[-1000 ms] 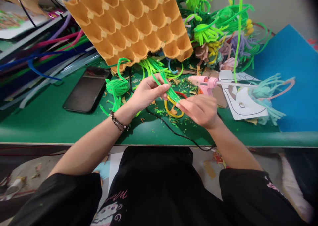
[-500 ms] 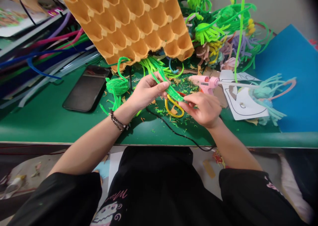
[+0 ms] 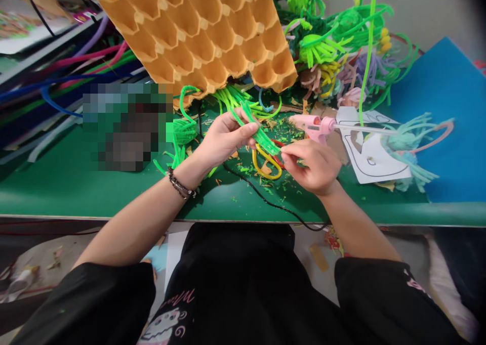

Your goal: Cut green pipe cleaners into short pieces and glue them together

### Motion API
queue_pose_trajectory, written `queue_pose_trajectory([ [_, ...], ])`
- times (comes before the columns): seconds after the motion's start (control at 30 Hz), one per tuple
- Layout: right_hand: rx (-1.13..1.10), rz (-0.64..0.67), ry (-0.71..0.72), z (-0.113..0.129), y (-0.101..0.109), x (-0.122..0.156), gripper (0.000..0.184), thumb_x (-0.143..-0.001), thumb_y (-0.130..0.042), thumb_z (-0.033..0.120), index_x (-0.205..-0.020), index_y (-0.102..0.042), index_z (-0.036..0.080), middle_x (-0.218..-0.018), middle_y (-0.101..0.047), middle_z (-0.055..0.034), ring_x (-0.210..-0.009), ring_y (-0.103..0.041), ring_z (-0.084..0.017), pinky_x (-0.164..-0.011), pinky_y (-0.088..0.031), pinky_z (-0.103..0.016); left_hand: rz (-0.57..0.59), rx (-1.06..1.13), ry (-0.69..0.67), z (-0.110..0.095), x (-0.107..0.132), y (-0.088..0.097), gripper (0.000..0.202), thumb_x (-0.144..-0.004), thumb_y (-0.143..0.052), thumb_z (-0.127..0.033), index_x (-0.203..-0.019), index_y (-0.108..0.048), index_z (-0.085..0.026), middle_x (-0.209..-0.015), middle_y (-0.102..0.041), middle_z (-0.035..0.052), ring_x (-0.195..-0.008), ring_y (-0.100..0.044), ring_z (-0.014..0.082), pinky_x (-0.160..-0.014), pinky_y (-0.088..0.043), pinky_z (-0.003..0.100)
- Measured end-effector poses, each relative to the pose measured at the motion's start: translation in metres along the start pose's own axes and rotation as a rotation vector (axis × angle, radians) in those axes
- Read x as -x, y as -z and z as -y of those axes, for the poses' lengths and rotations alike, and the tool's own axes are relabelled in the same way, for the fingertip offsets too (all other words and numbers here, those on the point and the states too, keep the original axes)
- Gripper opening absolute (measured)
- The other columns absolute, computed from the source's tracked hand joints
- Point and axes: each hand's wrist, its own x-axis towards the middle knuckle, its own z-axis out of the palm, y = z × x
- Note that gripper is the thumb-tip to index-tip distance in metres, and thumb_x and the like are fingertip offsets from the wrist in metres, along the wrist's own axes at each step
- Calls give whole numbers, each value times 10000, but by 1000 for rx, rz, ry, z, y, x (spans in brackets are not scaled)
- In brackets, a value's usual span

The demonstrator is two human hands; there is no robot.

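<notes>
A flat bundle of bright green pipe cleaners (image 3: 265, 140) slants down to the right between my hands. My left hand (image 3: 227, 136) is closed on its upper part, thumb on top. At the bundle's lower end, the thumb and fingertips of my right hand (image 3: 313, 167) are pinched together. Below the bundle lies a yellow loop (image 3: 279, 173) with a red part beside it, like scissor handles, partly hidden. A pink glue gun (image 3: 314, 126) rests beyond my right hand. Left of my left wrist sits a wound green pipe-cleaner piece (image 3: 185, 132) with loose strands.
A cardboard egg tray (image 3: 205, 44) leans at the back of the green table (image 3: 56, 193). Pipe-cleaner tassels (image 3: 322, 49) are heaped at back right. A white paper cutout (image 3: 379, 158) and blue sheet (image 3: 421, 97) lie right. A black cord (image 3: 261, 198) crosses in front, among green scraps.
My right hand has shifted slightly right, its fingertips now at the bundle's very end. My left hand has stayed put. A pixelated patch now covers the phone at left.
</notes>
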Motion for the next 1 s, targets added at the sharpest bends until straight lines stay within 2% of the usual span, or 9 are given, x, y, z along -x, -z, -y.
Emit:
queue_pose_trajectory([
  [0.13,-60,-31,-2,2,1,-4,120,-822,-523,141,-877,-610,204,-707,-660,11,-660,-615,-110,-627,-494,-249,-9,8,-4,1,0,1,342,-666,-693,-456,-709,-498,-178,-624,-561,-52,-470,-535,28,-487,-501,160],
  [0.3,-143,-47,-81,2,3,-5,192,-820,-499,112,-933,-613,217,-742,-652,17,-670,-593,-109,-628,-473,-267,-8,-35,-26,3,0,4,324,-698,-663,-460,-737,-493,-186,-670,-584,-41,-497,-561,42,-500,-508,184],
  [0.57,-181,-117,-285,-1,2,-7,35,-774,-608,174,-768,-590,203,-657,-584,31,-542,-497,-89,-542,-421,-257,-17,-62,-61,5,0,5,310,-716,-647,-456,-732,-498,-185,-686,-591,-42,-504,-566,39,-506,-518,191],
  [0.67,-215,-53,-267,-1,2,-6,56,-770,-620,218,-800,-591,181,-642,-553,33,-513,-474,-72,-509,-404,-229,-23,-54,-67,5,-1,4,320,-700,-659,-462,-727,-502,-185,-681,-595,-46,-494,-563,34,-505,-519,183],
  [0.87,-206,165,-252,1,-1,-3,140,-830,-531,280,-813,-589,153,-603,-538,28,-494,-468,-71,-505,-388,-214,-2,-51,-30,6,0,4,298,-706,-659,-447,-751,-512,-192,-683,-611,-42,-516,-581,48,-523,-521,185],
  [1.0,-176,197,-234,3,-3,-4,151,-857,-488,256,-773,-571,161,-589,-535,31,-502,-475,-70,-517,-381,-207,7,-62,-34,6,0,4,300,-710,-653,-446,-742,-507,-186,-679,-612,-42,-508,-583,47,-513,-519,179],
])
